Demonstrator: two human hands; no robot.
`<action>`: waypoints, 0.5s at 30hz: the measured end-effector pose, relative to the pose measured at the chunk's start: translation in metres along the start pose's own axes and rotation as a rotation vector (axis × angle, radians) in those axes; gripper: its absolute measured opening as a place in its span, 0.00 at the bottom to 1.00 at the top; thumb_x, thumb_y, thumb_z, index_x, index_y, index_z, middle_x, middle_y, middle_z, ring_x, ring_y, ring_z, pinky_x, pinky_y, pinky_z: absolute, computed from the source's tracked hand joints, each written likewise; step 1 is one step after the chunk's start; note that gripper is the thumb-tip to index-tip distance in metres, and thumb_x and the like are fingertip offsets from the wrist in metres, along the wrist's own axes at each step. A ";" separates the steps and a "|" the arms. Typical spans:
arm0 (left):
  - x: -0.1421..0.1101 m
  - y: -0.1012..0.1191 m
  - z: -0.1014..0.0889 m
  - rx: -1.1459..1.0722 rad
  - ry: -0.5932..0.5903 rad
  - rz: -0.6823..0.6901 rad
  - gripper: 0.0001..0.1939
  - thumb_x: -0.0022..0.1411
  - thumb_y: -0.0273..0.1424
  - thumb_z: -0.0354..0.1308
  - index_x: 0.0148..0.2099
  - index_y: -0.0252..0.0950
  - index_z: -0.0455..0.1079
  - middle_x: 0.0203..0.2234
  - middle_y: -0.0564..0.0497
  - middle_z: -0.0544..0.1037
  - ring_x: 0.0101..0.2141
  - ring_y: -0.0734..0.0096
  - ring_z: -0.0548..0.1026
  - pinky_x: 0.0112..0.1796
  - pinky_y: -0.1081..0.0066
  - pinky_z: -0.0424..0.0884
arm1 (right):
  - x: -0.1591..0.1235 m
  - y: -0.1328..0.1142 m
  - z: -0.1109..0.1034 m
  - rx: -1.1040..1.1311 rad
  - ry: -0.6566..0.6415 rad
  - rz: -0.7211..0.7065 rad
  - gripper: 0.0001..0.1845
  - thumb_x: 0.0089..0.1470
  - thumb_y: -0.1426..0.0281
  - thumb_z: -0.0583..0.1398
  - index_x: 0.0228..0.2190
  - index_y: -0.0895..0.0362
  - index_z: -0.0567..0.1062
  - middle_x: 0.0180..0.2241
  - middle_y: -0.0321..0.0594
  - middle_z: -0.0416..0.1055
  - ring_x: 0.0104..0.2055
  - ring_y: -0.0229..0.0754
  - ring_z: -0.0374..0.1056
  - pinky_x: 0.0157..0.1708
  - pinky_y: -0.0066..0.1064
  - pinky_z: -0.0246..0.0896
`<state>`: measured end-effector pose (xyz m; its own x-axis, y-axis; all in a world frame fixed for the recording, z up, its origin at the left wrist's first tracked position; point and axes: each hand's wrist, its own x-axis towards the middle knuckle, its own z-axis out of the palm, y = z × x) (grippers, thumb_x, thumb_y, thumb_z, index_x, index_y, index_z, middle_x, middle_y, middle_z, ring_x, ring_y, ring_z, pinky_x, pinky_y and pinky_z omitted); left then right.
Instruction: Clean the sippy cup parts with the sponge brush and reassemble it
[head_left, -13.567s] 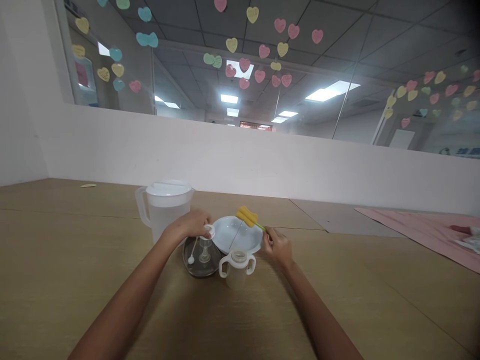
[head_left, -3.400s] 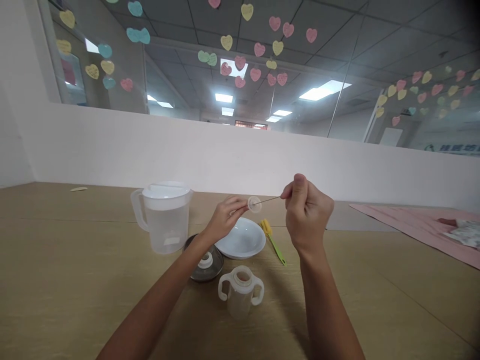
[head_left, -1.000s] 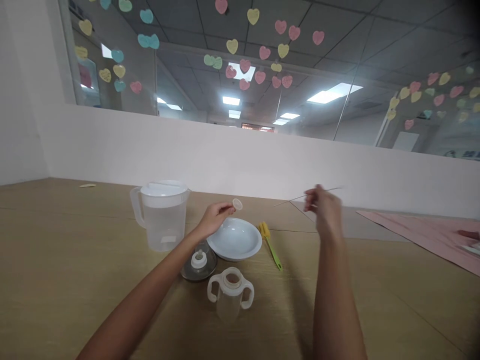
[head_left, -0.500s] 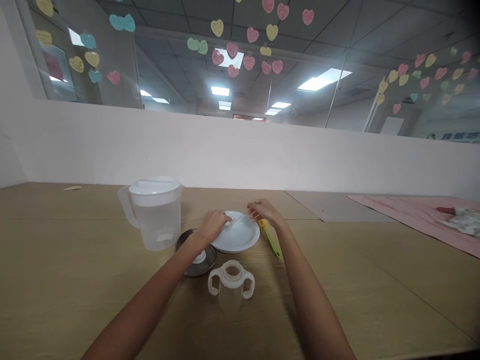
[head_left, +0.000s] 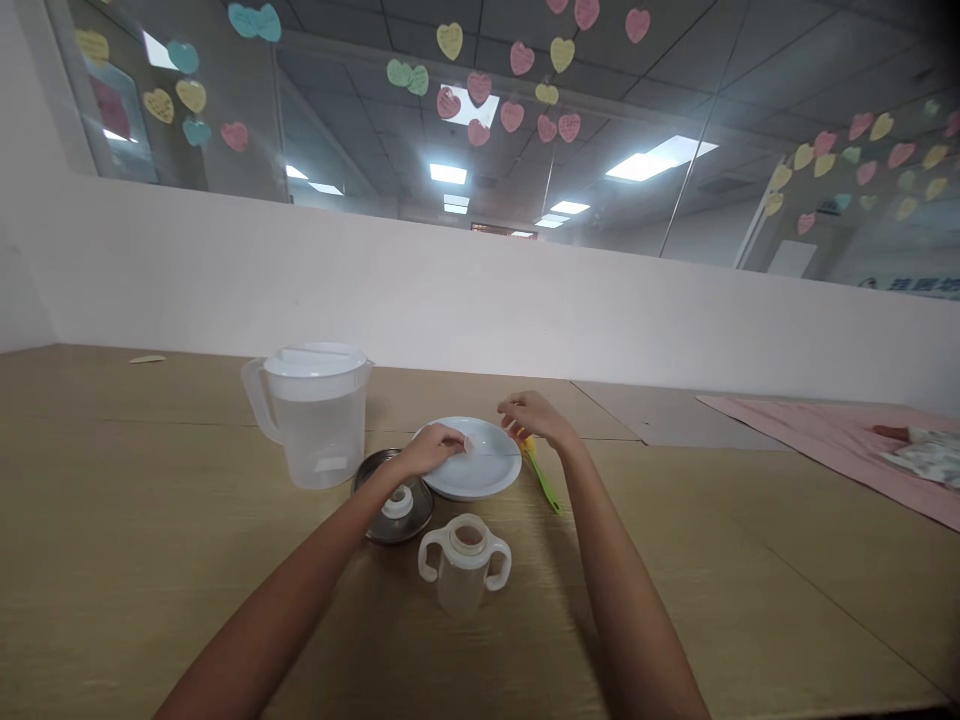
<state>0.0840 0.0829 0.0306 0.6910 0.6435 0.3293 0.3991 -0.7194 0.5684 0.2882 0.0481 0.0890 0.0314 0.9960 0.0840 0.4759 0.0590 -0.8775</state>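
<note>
My left hand rests on the near rim of the white bowl and pinches a small translucent round disc over it. My right hand hovers with curled fingers just above the bowl's right rim. A thin wire-like line lies across the bowl below it; I cannot tell whether the fingers hold it. A yellow sponge brush with a green handle lies right of the bowl, under my right hand.
A lidded clear jug of water stands to the left. In front of the bowl are a steel dish holding a white bottle part and a two-handled clear cup. A pink cloth and a person's hand are at far right.
Since a second ago both hands have come down from the air to the bowl. My left hand brought the disc down to its rim, and my right hand brought the thin wire brush over it.
</note>
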 end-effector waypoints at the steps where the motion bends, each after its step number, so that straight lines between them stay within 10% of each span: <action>1: 0.001 0.001 -0.001 -0.033 0.067 -0.013 0.13 0.54 0.32 0.51 0.35 0.34 0.75 0.32 0.48 0.79 0.33 0.68 0.74 0.34 0.74 0.67 | -0.003 -0.004 0.002 -0.021 -0.017 -0.029 0.10 0.47 0.67 0.59 0.26 0.63 0.70 0.22 0.41 0.69 0.17 0.32 0.64 0.14 0.21 0.58; 7: 0.004 0.025 -0.018 -0.299 0.367 0.019 0.15 0.53 0.34 0.53 0.40 0.31 0.73 0.36 0.45 0.78 0.38 0.65 0.73 0.40 0.69 0.67 | -0.026 -0.036 0.033 -0.193 -0.036 -0.325 0.21 0.47 0.62 0.59 0.43 0.57 0.67 0.38 0.44 0.69 0.25 0.31 0.64 0.18 0.20 0.58; 15: -0.021 0.102 -0.054 -0.426 0.299 0.096 0.10 0.50 0.32 0.58 0.34 0.30 0.72 0.30 0.49 0.76 0.33 0.68 0.73 0.35 0.71 0.69 | -0.085 -0.085 0.025 -0.282 0.176 -0.613 0.11 0.50 0.64 0.55 0.34 0.56 0.70 0.28 0.35 0.69 0.28 0.35 0.63 0.26 0.25 0.56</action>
<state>0.0777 0.0098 0.1225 0.4856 0.6712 0.5601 0.0191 -0.6487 0.7608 0.2231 -0.0395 0.1447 -0.1848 0.7614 0.6214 0.6625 0.5635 -0.4935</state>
